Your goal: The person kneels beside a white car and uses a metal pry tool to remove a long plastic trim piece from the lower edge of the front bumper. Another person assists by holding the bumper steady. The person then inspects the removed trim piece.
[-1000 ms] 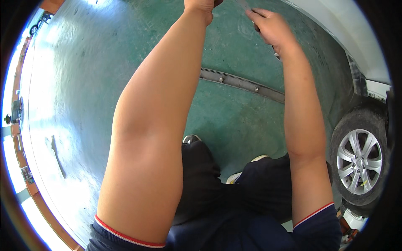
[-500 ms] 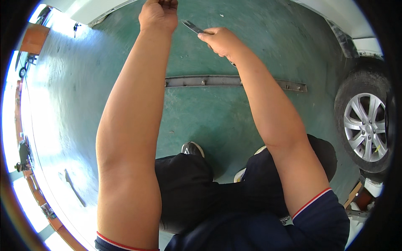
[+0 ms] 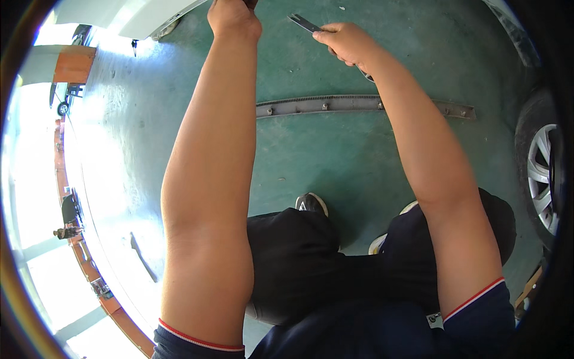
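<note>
My right hand is closed around a flat grey metal pry tool with a notched tip. The tool points up and left, and its other end shows below my palm, beside the wrist. At the upper edge, my left hand is raised on an outstretched arm. Most of its fingers are cut off by the frame, so what they touch cannot be seen. A white vehicle panel lies just left of that hand. Below both hands, a long grey trim strip with several clips lies on the green floor, partly behind my forearms.
A car wheel with a silver rim stands at the right. Part of a vehicle body shows at the upper right. My shoe is on the floor below the strip. An orange-brown cabinet stands far left, near bright windows.
The view has turned left, so the strip, wheel and hands sit farther right and more white panel shows. The right hand keeps its grip on the pry tool.
</note>
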Action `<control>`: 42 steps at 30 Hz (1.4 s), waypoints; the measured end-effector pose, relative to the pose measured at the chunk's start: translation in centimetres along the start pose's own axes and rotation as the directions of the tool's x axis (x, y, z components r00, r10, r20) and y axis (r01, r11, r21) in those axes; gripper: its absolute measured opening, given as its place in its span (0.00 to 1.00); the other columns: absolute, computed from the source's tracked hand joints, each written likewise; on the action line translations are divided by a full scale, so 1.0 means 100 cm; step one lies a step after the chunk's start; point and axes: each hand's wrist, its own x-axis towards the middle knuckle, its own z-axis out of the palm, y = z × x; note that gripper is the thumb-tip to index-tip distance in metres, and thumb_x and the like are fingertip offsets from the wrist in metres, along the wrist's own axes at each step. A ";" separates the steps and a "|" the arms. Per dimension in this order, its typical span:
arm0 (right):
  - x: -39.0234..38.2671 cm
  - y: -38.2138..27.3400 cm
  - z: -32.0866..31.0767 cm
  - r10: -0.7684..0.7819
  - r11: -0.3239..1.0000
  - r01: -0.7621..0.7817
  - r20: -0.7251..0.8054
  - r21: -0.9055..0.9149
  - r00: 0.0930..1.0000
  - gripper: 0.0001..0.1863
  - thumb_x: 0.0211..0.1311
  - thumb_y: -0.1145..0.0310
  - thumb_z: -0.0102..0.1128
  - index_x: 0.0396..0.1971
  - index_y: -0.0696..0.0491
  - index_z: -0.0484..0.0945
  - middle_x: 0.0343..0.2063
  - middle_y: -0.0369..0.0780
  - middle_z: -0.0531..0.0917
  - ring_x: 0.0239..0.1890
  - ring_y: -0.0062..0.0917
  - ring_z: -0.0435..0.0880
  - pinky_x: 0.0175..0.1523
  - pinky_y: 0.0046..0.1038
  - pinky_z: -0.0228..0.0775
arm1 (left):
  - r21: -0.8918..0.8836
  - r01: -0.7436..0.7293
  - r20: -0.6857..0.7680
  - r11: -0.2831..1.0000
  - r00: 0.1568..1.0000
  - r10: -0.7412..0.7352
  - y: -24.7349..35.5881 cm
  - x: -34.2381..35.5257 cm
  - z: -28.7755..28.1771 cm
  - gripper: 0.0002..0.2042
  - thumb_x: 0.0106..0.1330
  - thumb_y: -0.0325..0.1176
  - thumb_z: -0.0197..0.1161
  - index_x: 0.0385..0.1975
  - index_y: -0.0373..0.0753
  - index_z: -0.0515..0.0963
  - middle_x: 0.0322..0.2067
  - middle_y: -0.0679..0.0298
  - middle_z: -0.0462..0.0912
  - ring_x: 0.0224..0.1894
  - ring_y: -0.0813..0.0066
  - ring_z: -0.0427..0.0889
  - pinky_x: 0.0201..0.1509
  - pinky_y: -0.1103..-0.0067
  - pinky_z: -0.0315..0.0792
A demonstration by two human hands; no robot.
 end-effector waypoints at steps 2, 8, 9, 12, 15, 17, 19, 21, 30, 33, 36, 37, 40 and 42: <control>0.000 0.000 -0.001 -0.009 1.000 0.009 0.006 0.008 1.000 0.17 0.73 0.55 0.60 0.46 0.54 0.82 0.18 0.28 0.68 0.15 0.11 0.56 0.20 0.22 0.46 | 0.071 -0.003 -0.052 0.997 0.999 0.007 0.000 0.000 -0.005 0.02 0.67 0.24 0.64 0.35 0.33 0.79 0.30 0.60 0.81 0.28 0.70 0.78 0.36 0.76 0.73; 0.000 -0.005 -0.006 0.004 1.000 -0.004 0.033 0.015 0.999 0.18 0.73 0.55 0.60 0.52 0.54 0.82 0.18 0.28 0.68 0.15 0.12 0.56 0.20 0.23 0.47 | 0.328 0.015 -0.101 0.944 0.995 0.019 0.005 -0.007 -0.013 0.06 0.67 0.23 0.63 0.39 0.27 0.79 0.35 0.52 0.85 0.35 0.62 0.83 0.44 0.69 0.79; -0.001 -0.006 -0.005 -0.007 1.000 0.007 0.021 0.020 1.000 0.19 0.73 0.55 0.59 0.52 0.54 0.82 0.18 0.28 0.68 0.15 0.12 0.56 0.20 0.23 0.47 | 0.424 0.014 -0.048 0.906 0.999 0.007 0.006 -0.006 -0.020 0.06 0.67 0.24 0.63 0.38 0.28 0.79 0.35 0.52 0.85 0.35 0.62 0.83 0.44 0.69 0.79; 0.000 -0.005 0.000 -0.024 0.998 0.025 -0.014 0.054 1.000 0.19 0.73 0.55 0.59 0.52 0.54 0.82 0.18 0.28 0.68 0.15 0.13 0.56 0.21 0.23 0.47 | 0.470 0.146 -0.129 0.871 0.987 -0.096 -0.012 -0.019 -0.036 0.08 0.68 0.28 0.62 0.40 0.29 0.80 0.37 0.53 0.85 0.36 0.63 0.82 0.44 0.69 0.78; 0.003 -0.001 0.001 -0.036 0.996 0.037 -0.014 0.080 0.999 0.19 0.73 0.55 0.60 0.52 0.55 0.82 0.17 0.29 0.68 0.15 0.13 0.57 0.21 0.23 0.47 | 0.207 0.218 -0.063 0.954 0.976 -0.210 -0.009 -0.021 -0.040 0.09 0.69 0.30 0.62 0.42 0.30 0.80 0.38 0.54 0.85 0.38 0.64 0.80 0.47 0.69 0.76; 0.004 0.001 0.000 -0.023 0.998 0.022 0.015 0.066 1.000 0.19 0.72 0.56 0.60 0.51 0.55 0.82 0.17 0.29 0.68 0.15 0.13 0.57 0.20 0.23 0.47 | 0.037 0.230 0.047 0.972 0.972 -0.232 -0.007 -0.018 -0.042 0.09 0.71 0.30 0.62 0.43 0.31 0.79 0.39 0.55 0.84 0.39 0.65 0.78 0.49 0.69 0.74; 0.008 0.002 -0.005 0.004 1.000 -0.006 0.057 0.022 0.998 0.19 0.72 0.56 0.60 0.51 0.56 0.82 0.17 0.29 0.68 0.14 0.13 0.58 0.20 0.23 0.47 | -0.062 0.230 0.130 0.971 0.967 -0.221 0.003 -0.021 -0.023 0.08 0.72 0.30 0.62 0.45 0.32 0.79 0.39 0.57 0.84 0.40 0.66 0.77 0.50 0.69 0.73; 0.006 0.005 -0.003 0.010 1.000 -0.011 0.045 0.027 0.999 0.19 0.72 0.57 0.61 0.50 0.56 0.82 0.17 0.29 0.69 0.14 0.13 0.58 0.20 0.24 0.47 | -0.148 0.212 0.157 0.966 0.969 -0.188 0.001 -0.019 -0.005 0.04 0.70 0.29 0.64 0.38 0.35 0.80 0.33 0.62 0.82 0.31 0.71 0.77 0.39 0.76 0.72; 0.000 0.007 -0.003 0.030 0.998 -0.030 0.005 0.056 1.000 0.19 0.72 0.57 0.60 0.53 0.56 0.82 0.19 0.30 0.71 0.15 0.14 0.59 0.20 0.24 0.49 | -0.181 0.194 0.097 0.964 0.979 -0.179 -0.004 -0.001 -0.023 0.05 0.73 0.27 0.61 0.44 0.34 0.80 0.37 0.58 0.83 0.40 0.67 0.77 0.50 0.69 0.72; 0.002 0.010 -0.003 0.022 0.999 -0.022 -0.003 0.039 1.000 0.15 0.72 0.57 0.60 0.42 0.55 0.81 0.17 0.32 0.71 0.13 0.17 0.62 0.20 0.28 0.52 | -0.186 0.170 -0.013 0.968 0.984 -0.175 -0.001 -0.003 -0.013 0.04 0.73 0.25 0.61 0.42 0.34 0.80 0.36 0.58 0.82 0.38 0.67 0.77 0.47 0.69 0.72; 0.008 0.019 -0.004 0.021 0.999 -0.021 -0.003 0.033 1.000 0.15 0.72 0.56 0.60 0.35 0.54 0.81 0.16 0.33 0.72 0.12 0.19 0.62 0.19 0.30 0.53 | -0.147 0.164 -0.052 0.976 0.984 -0.173 -0.002 -0.004 -0.006 0.02 0.72 0.25 0.61 0.39 0.34 0.80 0.33 0.59 0.81 0.34 0.68 0.76 0.43 0.70 0.71; 0.010 0.020 -0.003 0.025 0.999 -0.025 -0.012 0.032 1.000 0.15 0.72 0.57 0.60 0.35 0.54 0.81 0.16 0.33 0.72 0.12 0.19 0.62 0.19 0.30 0.53 | -0.139 0.166 -0.036 0.976 0.984 -0.173 0.000 -0.002 -0.007 0.03 0.71 0.25 0.60 0.38 0.34 0.79 0.32 0.59 0.80 0.34 0.68 0.75 0.42 0.71 0.70; 0.009 0.021 0.002 0.016 0.998 -0.014 -0.034 0.068 0.999 0.14 0.72 0.57 0.60 0.35 0.54 0.81 0.16 0.32 0.71 0.12 0.19 0.61 0.19 0.30 0.52 | -0.176 0.174 -0.064 0.969 0.980 -0.188 0.001 0.007 -0.011 0.03 0.70 0.26 0.60 0.36 0.34 0.78 0.31 0.60 0.78 0.33 0.69 0.74 0.40 0.72 0.69; 0.007 0.020 -0.001 0.027 0.995 -0.024 -0.032 0.095 0.999 0.14 0.72 0.58 0.60 0.35 0.55 0.81 0.15 0.32 0.70 0.11 0.18 0.59 0.19 0.29 0.51 | -0.187 0.171 -0.103 0.967 0.976 -0.192 -0.003 0.007 -0.007 0.03 0.68 0.26 0.59 0.35 0.33 0.78 0.30 0.61 0.77 0.32 0.69 0.72 0.39 0.72 0.68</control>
